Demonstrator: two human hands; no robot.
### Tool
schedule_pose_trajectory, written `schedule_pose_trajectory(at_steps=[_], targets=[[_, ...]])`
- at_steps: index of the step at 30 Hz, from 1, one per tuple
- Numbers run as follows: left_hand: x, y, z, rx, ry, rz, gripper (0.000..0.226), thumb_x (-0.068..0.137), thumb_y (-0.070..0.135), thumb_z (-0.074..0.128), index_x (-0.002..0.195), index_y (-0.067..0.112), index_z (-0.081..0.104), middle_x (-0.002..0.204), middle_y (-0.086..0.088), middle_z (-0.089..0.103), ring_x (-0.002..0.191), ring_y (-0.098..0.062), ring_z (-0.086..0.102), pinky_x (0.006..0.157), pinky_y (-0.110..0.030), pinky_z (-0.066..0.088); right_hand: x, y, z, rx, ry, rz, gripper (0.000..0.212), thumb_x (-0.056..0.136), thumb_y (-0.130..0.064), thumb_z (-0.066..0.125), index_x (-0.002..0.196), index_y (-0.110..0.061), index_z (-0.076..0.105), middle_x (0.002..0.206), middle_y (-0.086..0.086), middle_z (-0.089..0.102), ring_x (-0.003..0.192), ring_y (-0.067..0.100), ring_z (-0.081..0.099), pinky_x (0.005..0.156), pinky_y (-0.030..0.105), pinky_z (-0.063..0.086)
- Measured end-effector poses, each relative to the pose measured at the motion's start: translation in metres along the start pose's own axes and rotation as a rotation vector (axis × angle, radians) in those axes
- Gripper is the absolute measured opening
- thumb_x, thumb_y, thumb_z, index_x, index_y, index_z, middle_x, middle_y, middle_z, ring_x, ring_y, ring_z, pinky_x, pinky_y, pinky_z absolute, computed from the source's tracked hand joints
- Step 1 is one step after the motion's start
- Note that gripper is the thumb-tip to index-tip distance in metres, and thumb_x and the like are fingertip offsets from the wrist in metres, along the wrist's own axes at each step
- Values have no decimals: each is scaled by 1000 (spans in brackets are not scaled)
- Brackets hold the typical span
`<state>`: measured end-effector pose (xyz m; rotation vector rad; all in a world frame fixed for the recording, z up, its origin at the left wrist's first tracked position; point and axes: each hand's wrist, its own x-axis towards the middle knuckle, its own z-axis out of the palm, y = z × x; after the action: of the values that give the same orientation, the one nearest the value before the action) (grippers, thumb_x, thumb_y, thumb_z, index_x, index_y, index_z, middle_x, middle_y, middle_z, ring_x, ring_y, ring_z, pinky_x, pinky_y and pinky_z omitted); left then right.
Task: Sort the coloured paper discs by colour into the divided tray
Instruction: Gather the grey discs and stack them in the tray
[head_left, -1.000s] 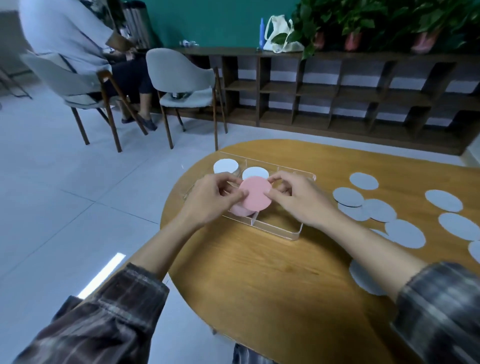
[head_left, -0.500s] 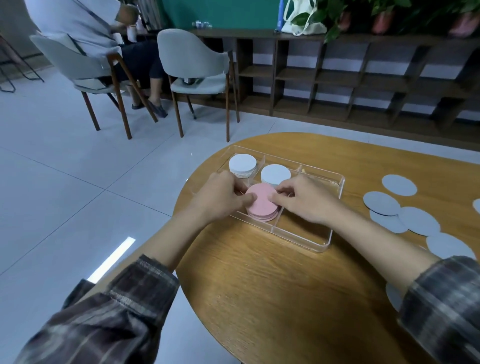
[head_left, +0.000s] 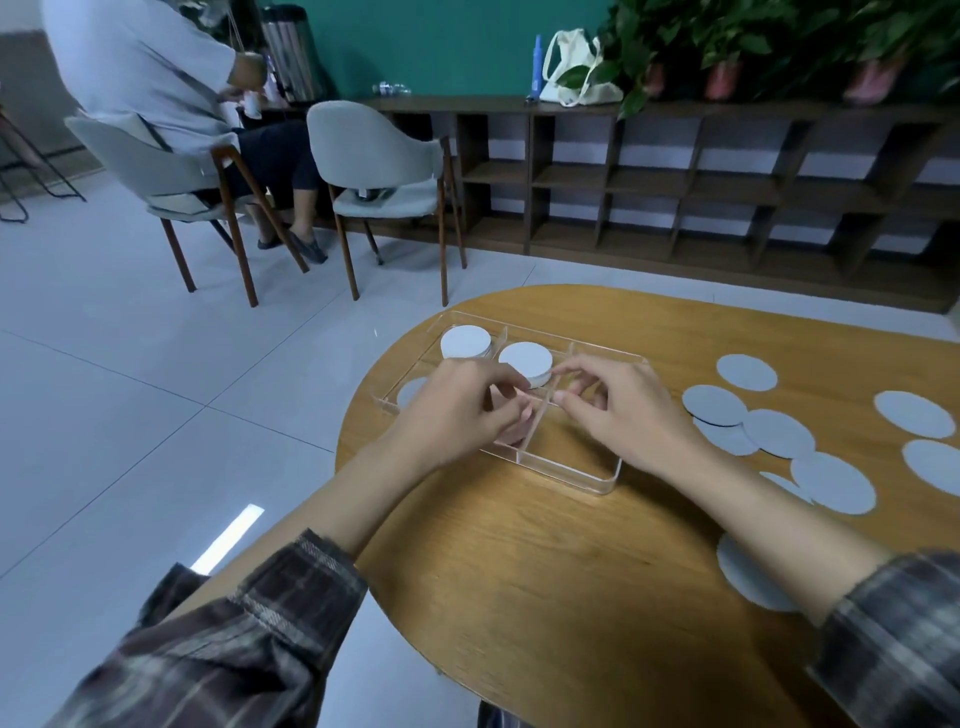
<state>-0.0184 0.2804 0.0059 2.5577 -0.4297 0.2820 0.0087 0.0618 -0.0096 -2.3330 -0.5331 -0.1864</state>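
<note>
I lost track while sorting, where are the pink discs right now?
Head view: the pink discs lie in the clear tray, mostly hidden under the left hand, just nearer than the middle white stack.

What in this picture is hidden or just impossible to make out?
All in the head view:
1. Pink discs: mostly under the left hand, so their number, and whether its fingers grip one, cannot be told.
2. Grey disc in the tray: partly covered by the same hand.
3. Near grey disc: partly covered by the right forearm.
4. Far-right grey disc: cut off by the picture's edge.
</note>
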Motion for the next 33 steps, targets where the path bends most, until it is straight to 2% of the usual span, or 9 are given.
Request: schedule_pose_trajectory(at_steps=[3, 5, 9, 15, 19, 22, 28, 33], targets=[[3, 29, 5, -42, -63, 83, 19, 94, 27, 72, 112, 20, 77, 93, 9, 75, 74, -5, 63, 71, -21, 48, -29, 7, -27, 10, 32, 13, 24, 92, -28, 72, 116, -30, 70, 83, -15, 69, 57, 9, 56, 64, 28, 48], [5, 53, 13, -42, -84, 124, 20, 95, 29, 71, 114, 23, 76, 93, 11, 75, 76, -6, 64, 73, -25, 50, -51, 16, -46, 7, 62, 19, 24, 91, -27, 73, 115, -30, 70, 82, -15, 68, 56, 10, 54, 61, 24, 45], [5, 101, 39, -61, -134, 214, 20, 96, 26, 70, 114, 23, 75, 95, 12, 74, 76, -4, 64, 66, -7, 40, -98, 39, -84, -20, 100, 64, 22, 92, -25, 73, 112, -33, 68, 83, -15, 68, 61, 10, 54, 61, 14, 40], [7, 149, 93, -76, -250, 287, 27, 91, 35, 75, 116, 24, 75, 100, 7, 74, 87, -9, 69, 79, -21, 51, -156, 78, -126, -38, 131, 142, 27, 92, -18, 72, 118, -26, 71, 87, -13, 69, 67, 7, 52, 65, 10, 40], [7, 160, 123, -42, -429, 268, 53, 79, 59, 81, 120, 27, 74, 113, 14, 70, 104, -5, 64, 97, -28, 51, -180, 101, -133, -74, 140, 146, 28, 91, -20, 73, 118, -28, 72, 90, -15, 69, 74, 14, 56, 69, 13, 42], [7, 156, 135, -46, -466, 269, 66, 69, 66, 85, 124, 31, 73, 113, 17, 62, 105, -5, 60, 96, -29, 51, -189, 115, -132, -78, 135, 122, 29, 91, -18, 73, 117, -31, 71, 91, -16, 69, 79, 11, 58, 73, 16, 42], [15, 152, 150, -169, -417, 296, 54, 67, 54, 91, 115, 33, 77, 109, 14, 63, 106, -7, 61, 96, -30, 49, -189, 130, -125, -89, 170, 87, 29, 91, -17, 74, 118, -26, 73, 91, -17, 69, 84, 7, 58, 78, 12, 41], [23, 160, 165, -257, -390, 292, 42, 69, 54, 91, 104, 35, 78, 105, 11, 64, 99, -13, 62, 90, -39, 51, -189, 141, -124, -119, 201, 56, 27, 90, -16, 75, 116, -25, 74, 89, -17, 68, 85, 7, 56, 79, 16, 43]])
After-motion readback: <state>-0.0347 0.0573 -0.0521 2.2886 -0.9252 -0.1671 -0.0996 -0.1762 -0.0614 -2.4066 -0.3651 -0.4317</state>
